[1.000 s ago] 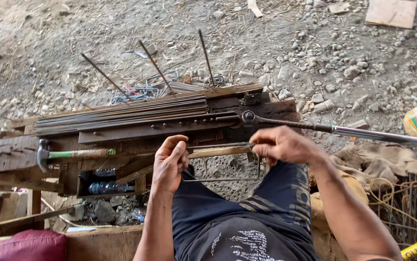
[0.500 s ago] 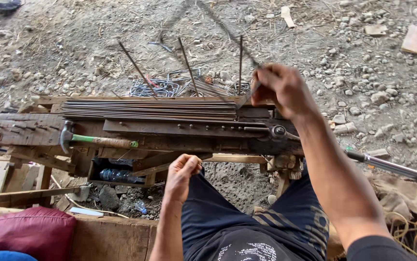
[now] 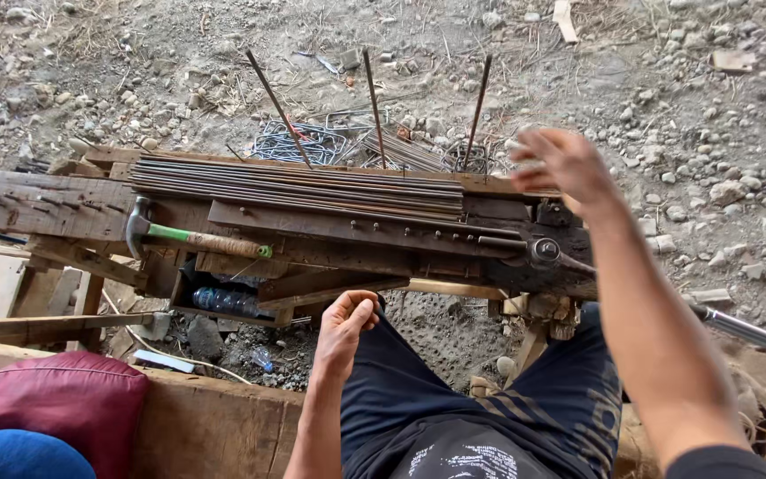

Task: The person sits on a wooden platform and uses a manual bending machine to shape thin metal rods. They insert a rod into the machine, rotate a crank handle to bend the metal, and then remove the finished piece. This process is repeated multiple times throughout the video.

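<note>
- Gravel and loose stones [image 3: 720,168] covered the ground at twelve o'clock, beyond a rough wooden counter [image 3: 37,200] fitted as a rod-bending jig.
- A bundle of straight steel rods [image 3: 299,184] lay lengthwise along the counter top, apparently stock not yet worked.
- Three rods [image 3: 374,106] stood upright at the counter's far edge, and a heap of finished bent stirrups [image 3: 303,142] lay on the ground just behind, so a good part of the bending looked done, with the bundle left to go.
- The right hand [image 3: 560,164] hung at two o'clock above the jig's far end, fingers spread and blurred, pinching nothing that I could make out.
- The left hand [image 3: 346,326] rested at six o'clock on the thigh, loosely curled and holding nothing.
- The bending lever [image 3: 742,328] ran out toward four o'clock from its pivot [image 3: 544,251], with no hand on it and no rod visibly seated there.
- A green-handled hammer [image 3: 192,238] lay at nine o'clock on the counter, well apart from both hands.
</note>
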